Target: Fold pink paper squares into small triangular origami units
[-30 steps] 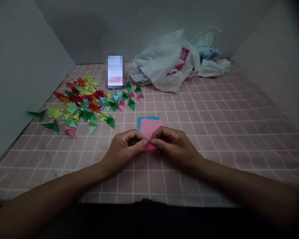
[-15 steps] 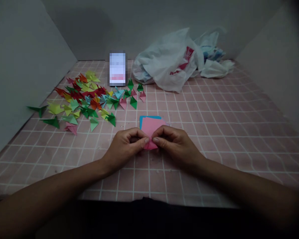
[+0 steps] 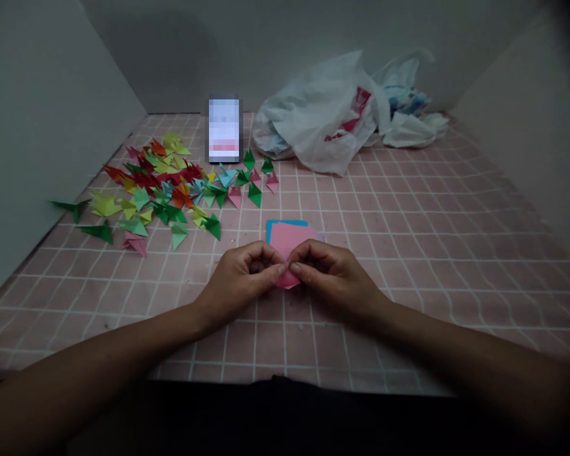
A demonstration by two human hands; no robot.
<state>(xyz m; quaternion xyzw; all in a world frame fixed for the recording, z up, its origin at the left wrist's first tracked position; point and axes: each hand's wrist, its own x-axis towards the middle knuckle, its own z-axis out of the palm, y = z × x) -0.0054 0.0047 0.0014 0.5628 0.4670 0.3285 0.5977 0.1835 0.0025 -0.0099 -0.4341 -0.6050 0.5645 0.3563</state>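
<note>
Between my fingertips is a small folded piece of pink paper (image 3: 289,280), mostly covered by the fingers. My left hand (image 3: 246,273) pinches it from the left, thumb against the curled fingers. From the other side my right hand (image 3: 333,272) pinches it in the same way, the two thumbs almost meeting. Just behind the hands lies a stack of square paper sheets, a pink sheet (image 3: 292,235) on top and a blue sheet (image 3: 285,222) showing at its far and left edges.
Many folded paper cranes (image 3: 164,183) in several colours spread over the left of the checked tablecloth (image 3: 408,253). A phone (image 3: 224,130) with a lit, blurred screen stands behind them. White plastic bags (image 3: 313,120) lie at the back. Walls enclose both sides and the back.
Both hands stay nearly in place and keep their pinch. The fingertips have drawn slightly closer together, and a paler tip of the folded pink paper now shows below them.
</note>
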